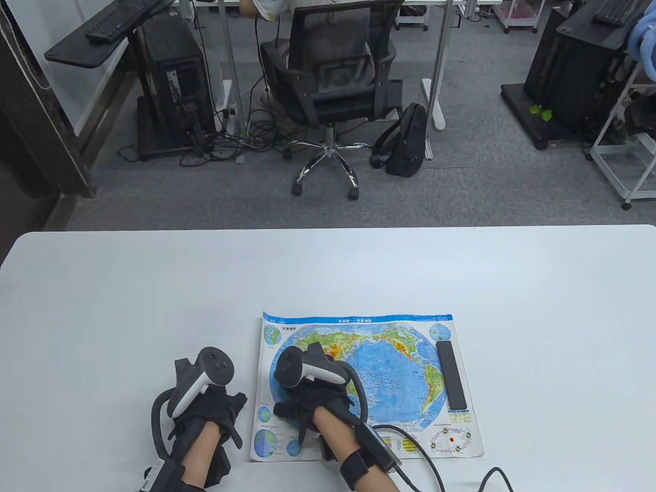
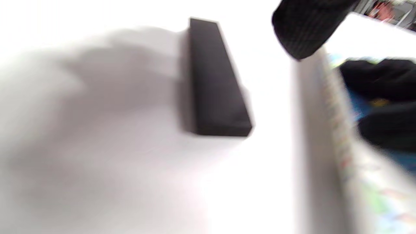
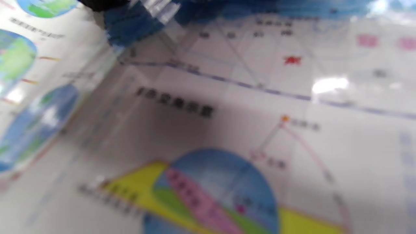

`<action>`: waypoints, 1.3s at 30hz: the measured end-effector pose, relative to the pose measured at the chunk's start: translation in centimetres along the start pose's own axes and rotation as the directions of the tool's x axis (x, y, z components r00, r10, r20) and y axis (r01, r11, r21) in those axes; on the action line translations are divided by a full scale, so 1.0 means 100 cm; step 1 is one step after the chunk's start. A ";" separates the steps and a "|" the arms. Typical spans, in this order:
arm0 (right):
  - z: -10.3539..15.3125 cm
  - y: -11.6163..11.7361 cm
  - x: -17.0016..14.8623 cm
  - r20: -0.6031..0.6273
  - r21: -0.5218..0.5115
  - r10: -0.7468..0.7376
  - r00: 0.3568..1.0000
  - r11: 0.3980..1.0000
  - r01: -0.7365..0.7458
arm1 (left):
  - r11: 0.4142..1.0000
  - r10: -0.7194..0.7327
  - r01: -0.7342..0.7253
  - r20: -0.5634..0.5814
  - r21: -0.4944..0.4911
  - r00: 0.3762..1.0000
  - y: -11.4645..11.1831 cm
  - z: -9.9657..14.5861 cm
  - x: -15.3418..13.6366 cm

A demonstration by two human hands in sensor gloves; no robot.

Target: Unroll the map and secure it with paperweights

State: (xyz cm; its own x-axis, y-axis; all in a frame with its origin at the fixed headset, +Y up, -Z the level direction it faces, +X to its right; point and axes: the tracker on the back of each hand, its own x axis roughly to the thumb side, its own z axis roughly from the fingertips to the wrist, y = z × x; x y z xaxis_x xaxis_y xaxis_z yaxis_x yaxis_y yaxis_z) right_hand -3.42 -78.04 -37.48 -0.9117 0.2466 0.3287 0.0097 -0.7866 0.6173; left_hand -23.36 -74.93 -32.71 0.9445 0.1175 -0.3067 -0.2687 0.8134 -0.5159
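Note:
A world map [image 1: 389, 369] lies unrolled on the white table [image 1: 154, 297]. A black bar paperweight [image 1: 452, 375] lies along the map's right edge. My right hand [image 1: 307, 400] presses on the left part of the map; the right wrist view shows only the blurred print [image 3: 227, 130]. My left hand [image 1: 225, 410] is over the table just left of the map and holds nothing. The left wrist view shows a second black paperweight [image 2: 216, 81] lying free on the table beneath that hand, beside the map's left edge [image 2: 373, 195]. This paperweight is hidden in the table view.
A black cable [image 1: 435, 461] runs from my right wrist across the table's front right. Beyond the far table edge stand an office chair [image 1: 333, 77] and a black backpack [image 1: 407, 141] on the floor.

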 end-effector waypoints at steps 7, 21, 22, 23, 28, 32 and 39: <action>0.000 0.000 0.000 -0.004 0.004 -0.004 1.000 1.000 0.004 | 0.999 0.030 -0.030 0.018 0.014 0.999 -0.023 -0.012 0.000; -0.001 0.000 -0.001 -0.002 0.013 -0.028 1.000 1.000 0.028 | 0.951 0.083 -0.093 0.045 0.296 0.996 0.010 -0.003 -0.007; -0.001 0.000 -0.001 -0.003 0.015 -0.029 1.000 0.999 0.029 | 0.939 0.131 -0.146 0.070 0.311 0.989 0.013 0.000 -0.007; -0.001 0.000 -0.001 -0.004 0.018 -0.026 1.000 0.999 0.027 | 0.921 0.190 -0.217 0.112 0.323 0.975 0.019 0.004 -0.005; -0.001 0.000 -0.001 -0.010 0.022 -0.022 1.000 0.999 0.023 | 0.878 0.347 -0.425 0.321 0.218 0.881 0.027 0.015 0.022; 0.000 0.000 -0.001 -0.012 0.033 -0.024 1.000 0.999 0.025 | 0.898 0.339 -0.407 0.331 0.164 0.881 0.011 0.013 0.042; -0.001 0.000 -0.001 -0.012 0.035 -0.025 1.000 0.999 0.025 | 0.943 0.063 -0.113 0.166 0.314 0.984 -0.004 -0.002 0.054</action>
State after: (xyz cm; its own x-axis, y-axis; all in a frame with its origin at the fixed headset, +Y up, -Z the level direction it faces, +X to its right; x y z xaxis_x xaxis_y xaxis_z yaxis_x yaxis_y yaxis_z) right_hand -3.34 -78.08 -37.56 -0.9166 0.2592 0.3043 0.0011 -0.7596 0.6504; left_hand -18.24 -74.73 -34.32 0.9441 0.2610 -0.2015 -0.3006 0.9324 -0.2007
